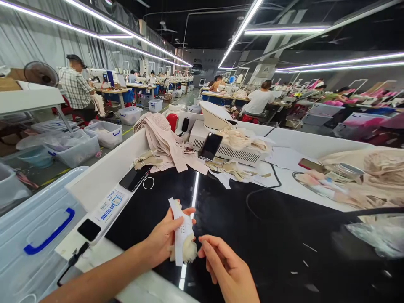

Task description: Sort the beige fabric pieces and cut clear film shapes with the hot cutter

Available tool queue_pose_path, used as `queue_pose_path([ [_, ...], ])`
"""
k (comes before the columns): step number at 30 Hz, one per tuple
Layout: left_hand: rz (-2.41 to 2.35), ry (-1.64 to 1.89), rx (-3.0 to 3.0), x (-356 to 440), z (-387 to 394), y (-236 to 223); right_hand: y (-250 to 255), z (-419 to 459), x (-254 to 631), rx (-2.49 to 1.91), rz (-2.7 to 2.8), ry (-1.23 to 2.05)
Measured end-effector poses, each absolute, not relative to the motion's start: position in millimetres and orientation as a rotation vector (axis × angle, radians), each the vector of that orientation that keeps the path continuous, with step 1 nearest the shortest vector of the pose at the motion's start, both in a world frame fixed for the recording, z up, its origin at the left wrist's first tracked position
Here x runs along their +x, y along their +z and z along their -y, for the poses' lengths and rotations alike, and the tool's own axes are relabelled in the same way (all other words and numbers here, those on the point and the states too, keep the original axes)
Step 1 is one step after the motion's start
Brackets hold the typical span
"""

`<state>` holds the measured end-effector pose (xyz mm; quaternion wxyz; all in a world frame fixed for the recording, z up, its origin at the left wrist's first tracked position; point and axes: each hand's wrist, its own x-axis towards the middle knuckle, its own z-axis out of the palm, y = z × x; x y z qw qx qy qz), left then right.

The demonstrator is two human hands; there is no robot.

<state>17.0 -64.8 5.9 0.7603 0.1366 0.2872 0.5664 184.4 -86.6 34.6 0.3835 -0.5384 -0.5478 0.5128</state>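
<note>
Left hand [161, 236] grips white strip [179, 248] and cream fluff [190, 250]; right hand [225, 266] just beside, fingertips bunched, hold unclear.

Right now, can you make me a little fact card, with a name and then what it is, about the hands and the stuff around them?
Left hand: holds a white strip and a cream fluffy piece
Right hand: beside the fluffy piece, thumb and forefinger close together; cannot tell if they pinch anything
Under the hands: black work surface
Far side of the surface: pale pink fabric strips, propped-up smartphone
Left of the table: storage box lid with blue handle
</note>
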Motion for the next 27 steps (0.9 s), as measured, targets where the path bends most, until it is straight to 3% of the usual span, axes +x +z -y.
queue_pose_path([
  [13,-0.706,1.432,0.406,44,69,3,-9,61,173,-1.195,1.379,1.364],
  [27,-0.7,1.411,0.264,52,71,11,-1,61,175,-1.16,1.106,1.536],
])
